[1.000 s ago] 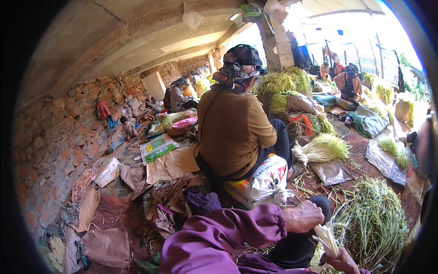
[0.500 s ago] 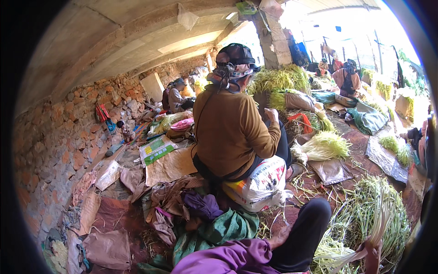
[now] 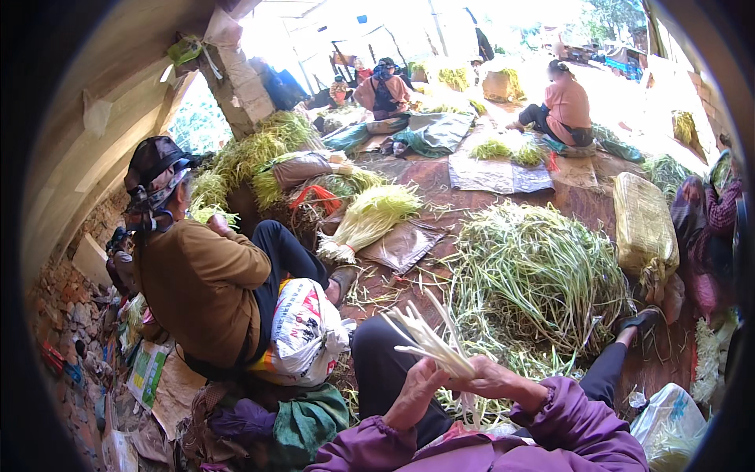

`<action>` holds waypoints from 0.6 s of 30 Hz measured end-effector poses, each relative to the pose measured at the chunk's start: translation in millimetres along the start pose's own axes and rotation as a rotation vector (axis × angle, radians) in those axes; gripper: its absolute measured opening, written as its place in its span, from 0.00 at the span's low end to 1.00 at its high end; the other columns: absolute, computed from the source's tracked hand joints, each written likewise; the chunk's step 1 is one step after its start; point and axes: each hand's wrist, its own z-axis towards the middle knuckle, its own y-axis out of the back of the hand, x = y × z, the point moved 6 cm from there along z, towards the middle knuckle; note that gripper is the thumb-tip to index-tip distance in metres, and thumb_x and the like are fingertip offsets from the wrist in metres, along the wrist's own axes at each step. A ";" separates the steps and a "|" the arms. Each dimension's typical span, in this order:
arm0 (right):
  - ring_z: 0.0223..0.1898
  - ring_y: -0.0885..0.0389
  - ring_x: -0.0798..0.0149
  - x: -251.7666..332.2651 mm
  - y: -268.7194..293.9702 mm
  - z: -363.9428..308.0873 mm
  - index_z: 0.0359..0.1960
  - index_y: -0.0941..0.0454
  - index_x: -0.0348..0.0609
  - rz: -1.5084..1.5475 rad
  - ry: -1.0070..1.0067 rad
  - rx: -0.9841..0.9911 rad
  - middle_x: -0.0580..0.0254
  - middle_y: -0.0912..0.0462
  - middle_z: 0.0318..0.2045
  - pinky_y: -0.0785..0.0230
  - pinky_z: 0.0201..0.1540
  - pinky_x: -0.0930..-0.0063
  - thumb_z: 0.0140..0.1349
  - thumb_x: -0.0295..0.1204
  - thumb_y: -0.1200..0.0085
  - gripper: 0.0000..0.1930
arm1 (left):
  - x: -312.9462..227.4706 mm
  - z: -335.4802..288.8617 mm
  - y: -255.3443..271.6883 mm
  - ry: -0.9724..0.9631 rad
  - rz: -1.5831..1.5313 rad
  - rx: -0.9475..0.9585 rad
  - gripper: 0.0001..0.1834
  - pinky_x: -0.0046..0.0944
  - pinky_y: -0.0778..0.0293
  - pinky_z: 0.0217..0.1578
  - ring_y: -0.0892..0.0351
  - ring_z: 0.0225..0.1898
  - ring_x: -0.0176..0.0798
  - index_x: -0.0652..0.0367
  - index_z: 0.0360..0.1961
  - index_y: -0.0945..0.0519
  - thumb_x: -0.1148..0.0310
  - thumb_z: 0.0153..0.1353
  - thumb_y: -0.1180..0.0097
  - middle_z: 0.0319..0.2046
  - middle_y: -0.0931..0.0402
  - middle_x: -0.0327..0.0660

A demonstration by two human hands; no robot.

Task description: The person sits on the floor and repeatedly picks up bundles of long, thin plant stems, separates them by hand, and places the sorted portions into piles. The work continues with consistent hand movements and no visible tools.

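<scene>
Both hands meet in front of my raised dark-trousered knee, at the lower middle. My right hand (image 3: 494, 379) is wrapped round a small bunch of pale stalks (image 3: 429, 340), whose whitish ends fan out up and to the left. With its fingers pinched at the lower side of the same bunch, my left hand (image 3: 418, 396) is closed against it, close to the right fingers. A few thin strands dangle below the hands. Just beyond them lies a large heap of loose green stalks (image 3: 543, 275), tangled and spread on the reddish ground sheet.
At left a person in a brown top (image 3: 200, 275) sits on a stuffed white sack (image 3: 303, 326). Tied pale-green bundles (image 3: 373, 220) lie ahead. A wrapped yellowish bale (image 3: 645, 224) stands right of the heap. Other people sit farther back; a green cloth (image 3: 311, 425) lies at lower left.
The view has swung right. My right hand, earlier at the lower right with stalks over the heap, is now before me holding a bunch. My left hand has come from beside my knee to meet it.
</scene>
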 end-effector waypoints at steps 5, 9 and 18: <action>0.27 0.27 0.69 -5.0 -9.9 -7.8 0.35 0.27 0.39 0.073 -0.121 0.025 0.63 0.25 0.24 0.34 0.29 0.75 0.54 0.42 0.47 0.17 | -1.9 10.4 -16.6 0.063 -0.124 -0.021 0.23 0.33 0.31 0.41 0.27 0.41 0.35 0.68 0.43 0.29 0.59 0.55 0.46 0.40 0.27 0.45; 0.35 0.28 0.67 12.3 -10.1 -16.9 0.47 0.34 0.33 0.113 -0.099 0.019 0.58 0.26 0.34 0.36 0.38 0.74 0.53 0.45 0.45 0.29 | -2.8 9.9 -8.7 0.012 -0.182 -0.152 0.10 0.30 0.28 0.34 0.24 0.31 0.31 0.65 0.36 0.25 0.68 0.56 0.47 0.31 0.23 0.40; 0.30 0.27 0.77 36.3 73.1 -9.6 0.39 0.25 0.33 0.098 0.059 -0.381 0.63 0.21 0.29 0.33 0.32 0.82 0.56 0.35 0.47 0.16 | -6.2 20.8 -20.6 0.036 -0.065 -0.154 0.08 0.30 0.26 0.28 0.23 0.26 0.31 0.66 0.34 0.24 0.71 0.56 0.47 0.26 0.23 0.41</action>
